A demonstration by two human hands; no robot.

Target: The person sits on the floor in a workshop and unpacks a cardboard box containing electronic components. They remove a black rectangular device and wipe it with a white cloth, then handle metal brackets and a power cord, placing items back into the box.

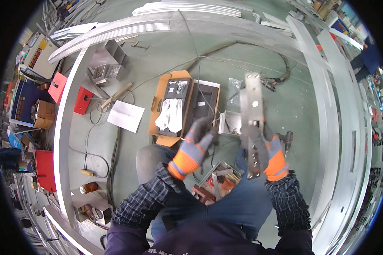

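My right hand [269, 146], in a grey and orange work glove, grips a long metal plate with holes [254, 100] near its lower half. The plate stands nearly upright in the picture, its upper end blurred. My left hand [193, 146], gloved alike, is over the near right corner of an open cardboard box [170, 139]. Its fingers are curled together, and whatever they pinch is too dark and blurred to make out. Between the hands lies a small white box of loose parts [230, 123]. Below it, between my knees, sits a bin of hardware [219, 180].
A large aluminium frame [64, 127] surrounds me on the floor. Inside it are a white sheet [126, 116], a red box [84, 100], a power drill [287, 141], a clear plastic bag [234, 91] and a spool [89, 187]. Cables [115, 163] run across the floor.
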